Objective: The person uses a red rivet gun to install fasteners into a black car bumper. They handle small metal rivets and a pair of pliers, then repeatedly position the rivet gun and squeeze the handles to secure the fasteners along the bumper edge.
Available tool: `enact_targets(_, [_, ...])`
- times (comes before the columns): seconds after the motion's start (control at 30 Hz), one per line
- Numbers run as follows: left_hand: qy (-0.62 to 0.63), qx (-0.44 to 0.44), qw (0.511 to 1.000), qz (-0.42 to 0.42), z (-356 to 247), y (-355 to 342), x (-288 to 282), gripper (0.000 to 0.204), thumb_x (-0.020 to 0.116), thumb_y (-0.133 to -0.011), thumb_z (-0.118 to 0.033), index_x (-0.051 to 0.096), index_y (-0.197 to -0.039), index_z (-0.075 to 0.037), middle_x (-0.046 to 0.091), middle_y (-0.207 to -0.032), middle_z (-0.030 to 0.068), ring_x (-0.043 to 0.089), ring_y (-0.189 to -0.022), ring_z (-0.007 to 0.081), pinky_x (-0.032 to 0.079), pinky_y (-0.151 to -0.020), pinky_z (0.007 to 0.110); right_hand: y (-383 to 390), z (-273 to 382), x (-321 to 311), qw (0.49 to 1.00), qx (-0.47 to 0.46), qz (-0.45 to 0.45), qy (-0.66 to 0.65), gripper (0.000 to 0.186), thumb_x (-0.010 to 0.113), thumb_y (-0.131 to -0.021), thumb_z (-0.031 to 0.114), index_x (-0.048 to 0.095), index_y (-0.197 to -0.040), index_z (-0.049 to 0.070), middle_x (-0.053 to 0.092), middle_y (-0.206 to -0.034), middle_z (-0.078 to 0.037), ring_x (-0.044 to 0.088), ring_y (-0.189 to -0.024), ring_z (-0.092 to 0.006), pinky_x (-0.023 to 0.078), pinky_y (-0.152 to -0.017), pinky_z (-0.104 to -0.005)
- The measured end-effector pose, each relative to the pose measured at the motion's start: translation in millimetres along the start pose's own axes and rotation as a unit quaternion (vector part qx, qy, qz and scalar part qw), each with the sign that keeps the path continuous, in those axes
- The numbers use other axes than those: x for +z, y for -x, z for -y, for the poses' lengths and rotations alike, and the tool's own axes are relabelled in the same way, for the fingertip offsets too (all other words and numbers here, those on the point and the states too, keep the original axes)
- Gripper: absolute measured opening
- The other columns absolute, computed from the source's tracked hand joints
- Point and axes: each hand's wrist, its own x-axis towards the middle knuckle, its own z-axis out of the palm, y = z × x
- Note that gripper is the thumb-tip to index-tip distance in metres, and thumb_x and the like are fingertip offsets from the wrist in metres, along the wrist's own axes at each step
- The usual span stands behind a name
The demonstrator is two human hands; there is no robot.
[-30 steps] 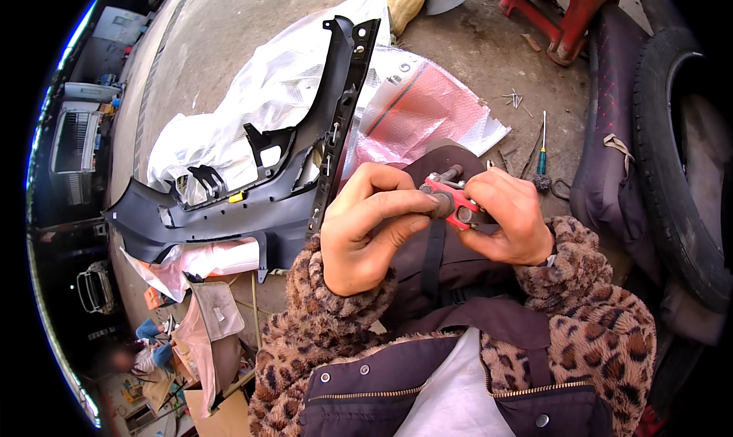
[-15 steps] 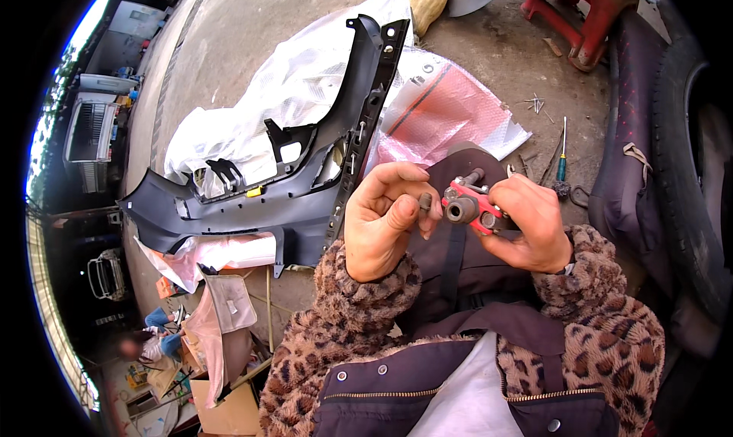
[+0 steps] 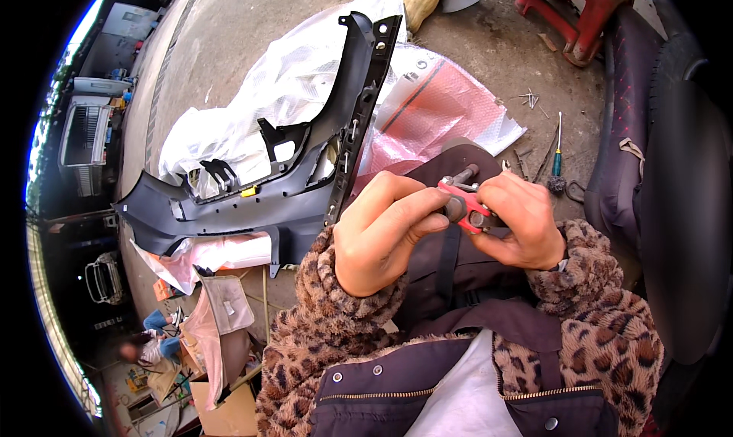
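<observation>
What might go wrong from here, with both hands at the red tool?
Slipping: the right hand seems to hold the red tool mostly by the fingers, in mid-air, so it might drop.
Pinching: the left hand's fingertips are right at the tool's nose and might get nipped.
Losing parts: anything small that falls might be hard to spot near the loose pins.

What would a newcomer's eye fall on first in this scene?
Probably the large dark curved panel, lying partly over white wrap left of centre. Next, the red and grey piece in the right hand near the centre, with the left hand against it. Pink bubble wrap beyond the hands also stands out.
</observation>
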Motion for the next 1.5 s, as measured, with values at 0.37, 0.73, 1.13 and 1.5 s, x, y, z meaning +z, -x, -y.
enact_targets(0.37, [0.058, 0.074, 0.995, -0.027, 16.3, 5.0, 7.9, 0.041, 0.087, -0.066, -0.013, 0.068, -0.100, 0.001, 0.065, -0.087, 0.0109, 0.064, -0.074, 0.0234, 0.051, -0.063, 0.032, 1.8, 0.8, 0.9, 1.000, -0.012, -0.006, -0.008, 0.046, 0.079, -0.058, 0.006, 0.059, -0.099, 0.000, 0.059, -0.085, -0.014, 0.058, -0.069, -0.0324, 0.047, -0.057, -0.0399])
enact_targets(0.73, [0.184, -0.041, 0.978, -0.087, 22.0, 16.6, 28.9, 0.028, 0.084, -0.072, -0.003, 0.071, -0.096, 0.000, 0.065, -0.089, 0.0106, 0.064, -0.077, 0.0206, 0.050, -0.067, 0.030, 0.3, -1.2, -4.1, 1.000, -0.003, -0.004, -0.007, 0.046, 0.079, -0.059, 0.004, 0.059, -0.100, 0.000, 0.060, -0.084, -0.013, 0.058, -0.067, -0.0319, 0.047, -0.056, -0.0393])
enact_targets(1.13, [0.314, -0.095, 0.942, -0.066, 19.5, 16.5, 32.8, 0.026, 0.075, -0.087, -0.006, 0.066, -0.110, 0.001, 0.060, -0.102, 0.0112, 0.060, -0.084, 0.0159, 0.049, -0.073, 0.027, 0.2, 1.2, -3.8, 1.000, 0.013, -0.013, -0.003, 0.041, 0.080, -0.063, 0.004, 0.059, -0.098, 0.001, 0.061, -0.085, -0.012, 0.059, -0.068, -0.0298, 0.048, -0.056, -0.0378])
enact_targets(1.5, [0.244, -0.068, 0.967, -0.039, 22.4, 16.1, 24.4, 0.025, 0.077, -0.083, -0.003, 0.067, -0.106, 0.001, 0.061, -0.101, 0.0116, 0.061, -0.085, 0.0189, 0.050, -0.076, 0.029, 4.9, -1.1, -1.5, 1.000, 0.003, -0.014, -0.009, 0.048, 0.079, -0.060, 0.003, 0.058, -0.103, -0.001, 0.061, -0.089, -0.014, 0.061, -0.071, -0.0321, 0.049, -0.059, -0.0392])
